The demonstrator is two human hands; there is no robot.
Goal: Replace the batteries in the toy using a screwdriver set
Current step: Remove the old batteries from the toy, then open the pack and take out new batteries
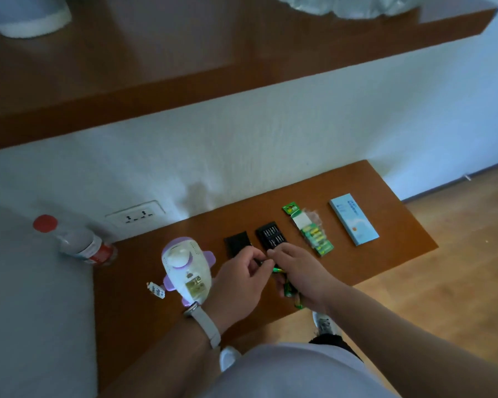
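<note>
Pinching green batteries (281, 271), left hand (242, 278) and right hand (299, 275) meet; the toy (184, 271) lies just left of the grip, nearer the left.

My right hand (299, 272) covers most of the green battery pack (288, 291) it grips, so I cannot count the cells. Whether my left hand (242, 278) pinches it too is hidden. Both hands hide the end of the bit tray (270, 235) nearest the front edge of the bench (385, 254). The print on the blue box (354, 222) is too small to read.
</note>
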